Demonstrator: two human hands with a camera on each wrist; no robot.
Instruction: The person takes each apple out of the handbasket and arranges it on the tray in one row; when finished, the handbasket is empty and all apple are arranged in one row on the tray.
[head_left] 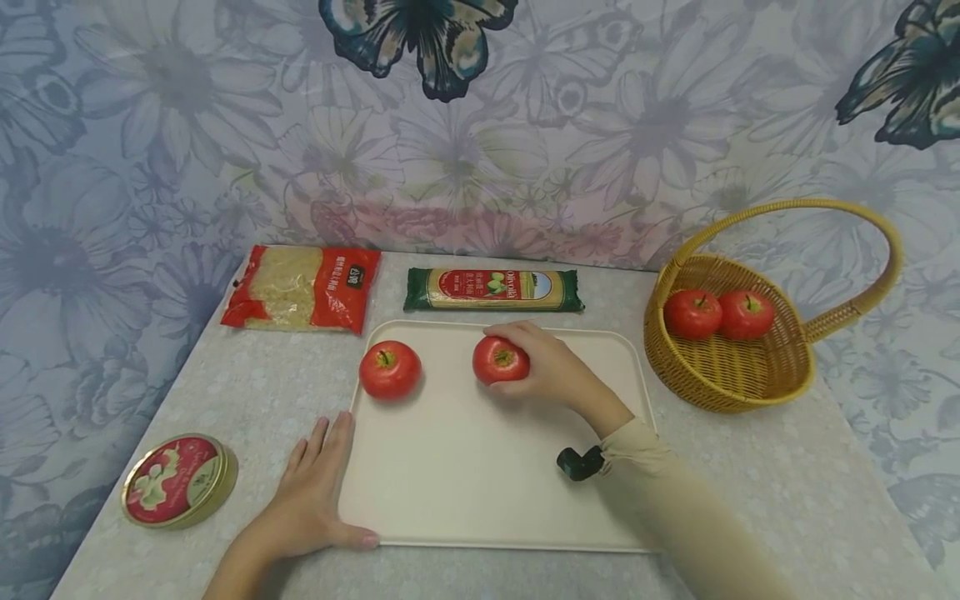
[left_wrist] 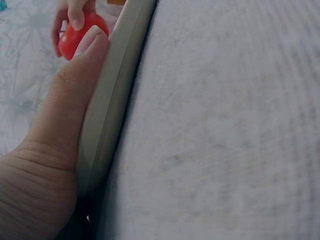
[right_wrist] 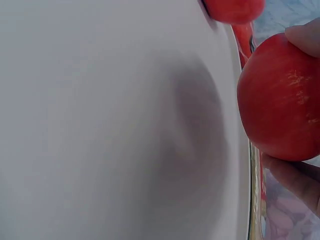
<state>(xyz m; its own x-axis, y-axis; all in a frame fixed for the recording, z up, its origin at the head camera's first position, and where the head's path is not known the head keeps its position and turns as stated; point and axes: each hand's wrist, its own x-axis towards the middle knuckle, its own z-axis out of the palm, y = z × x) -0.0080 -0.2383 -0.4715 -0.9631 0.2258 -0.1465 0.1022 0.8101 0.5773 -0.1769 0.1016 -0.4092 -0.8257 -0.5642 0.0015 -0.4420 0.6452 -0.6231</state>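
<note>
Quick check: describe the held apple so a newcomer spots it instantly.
Find the pale tray. Over its far half, the right hand grips the held apple. Unlike the corner apple to its left and the basket apples, this one alone is in a hand.

One red apple [head_left: 497, 361], stem up, is held above a cream tray [head_left: 457, 475].
</note>
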